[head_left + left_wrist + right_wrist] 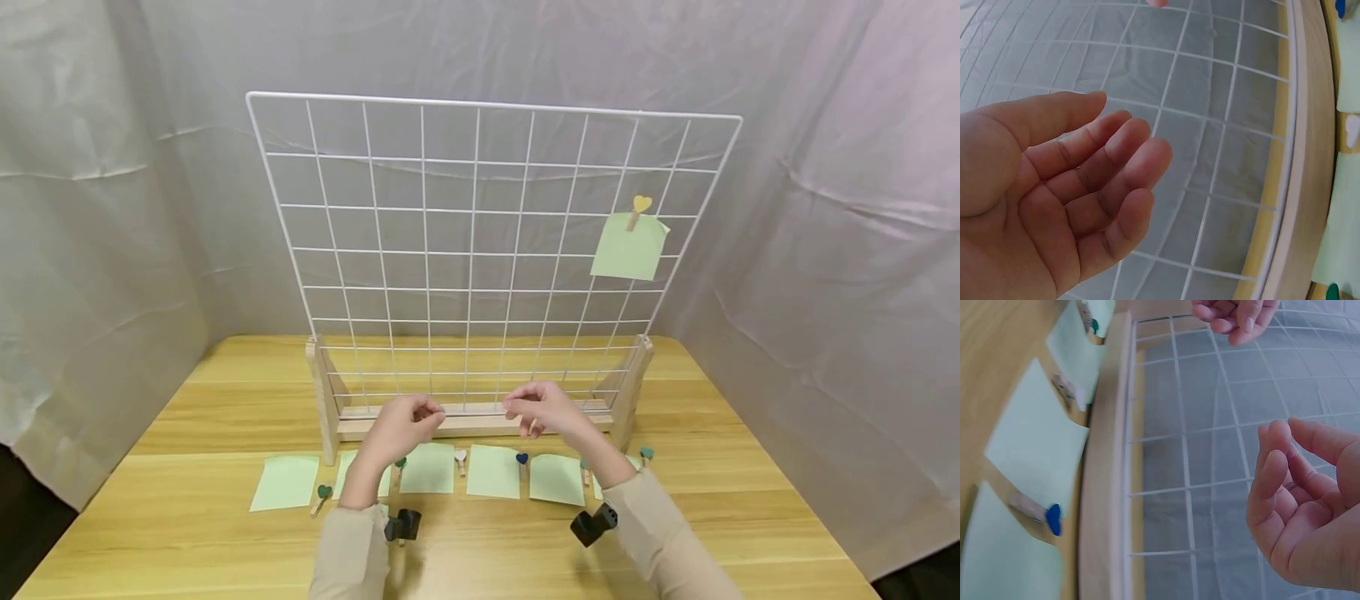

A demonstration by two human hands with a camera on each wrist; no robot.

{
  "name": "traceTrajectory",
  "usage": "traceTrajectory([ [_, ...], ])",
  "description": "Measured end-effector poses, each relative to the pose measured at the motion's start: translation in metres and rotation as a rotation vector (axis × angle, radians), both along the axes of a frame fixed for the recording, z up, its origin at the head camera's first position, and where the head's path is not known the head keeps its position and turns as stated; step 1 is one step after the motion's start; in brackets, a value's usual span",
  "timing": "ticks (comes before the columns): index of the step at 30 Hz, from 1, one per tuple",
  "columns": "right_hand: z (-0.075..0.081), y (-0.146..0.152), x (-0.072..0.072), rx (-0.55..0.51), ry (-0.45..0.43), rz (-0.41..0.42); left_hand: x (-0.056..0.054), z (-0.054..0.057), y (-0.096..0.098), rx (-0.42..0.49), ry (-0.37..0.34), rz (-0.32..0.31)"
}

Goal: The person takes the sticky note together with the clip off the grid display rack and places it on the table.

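My left hand (405,429) hovers before the lower part of a white wire grid (472,250), its fingers loosely bent and nothing in them. The left wrist view shows its bare palm (1035,231). To the right, my right hand (547,410) is also raised before the grid, empty, with thumb and fingertips close together. A green paper note (628,250) hangs at the grid's upper right under a clothespin with a yellow heart (641,204). Below the hands, a row of green notes (492,472) lies on the table, with heart-topped clothespins such as a blue one (522,460) between them.
The grid stands in a wooden base (480,427) with upright side posts (324,400) on a wood-grain table (187,508). Grey curtains (195,208) surround the table at the back and sides. A green-heart clothespin (322,493) lies beside the leftmost note (285,483).
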State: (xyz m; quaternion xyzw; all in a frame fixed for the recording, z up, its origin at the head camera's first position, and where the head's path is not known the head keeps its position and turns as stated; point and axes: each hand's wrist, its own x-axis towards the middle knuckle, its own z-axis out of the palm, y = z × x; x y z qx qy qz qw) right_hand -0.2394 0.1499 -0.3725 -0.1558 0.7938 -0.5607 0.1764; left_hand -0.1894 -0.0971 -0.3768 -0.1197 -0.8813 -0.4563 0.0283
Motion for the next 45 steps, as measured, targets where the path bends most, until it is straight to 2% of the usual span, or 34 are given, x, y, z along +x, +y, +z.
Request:
traceTrajectory([
  [6, 0.015, 0.008, -0.003, 0.024, 0.076, -0.026, -0.003, 0.007, 0.008, -0.018, 0.033, -0.017],
  [10, 0.026, 0.013, -0.004, 0.024, 0.092, -0.04, -0.007, 0.013, 0.014, -0.011, 0.022, -0.023],
  [20, 0.052, 0.028, -0.006, -0.016, 0.122, -0.082, -0.015, 0.032, 0.029, -0.063, 0.116, -0.041],
  [30, 0.079, 0.046, -0.003, 0.001, 0.173, -0.139, -0.021, 0.048, 0.041, -0.068, 0.153, -0.031],
  [33, 0.086, 0.053, -0.003, 0.0, 0.196, -0.164, -0.022, 0.054, 0.045, -0.066, 0.166, -0.027],
  [39, 0.104, 0.066, -0.001, -0.007, 0.25, -0.2, -0.025, 0.067, 0.054, -0.078, 0.2, -0.059],
  [45, 0.122, 0.073, 0.0, 0.002, 0.275, -0.213, -0.031, 0.081, 0.061, -0.069, 0.243, -0.075],
])
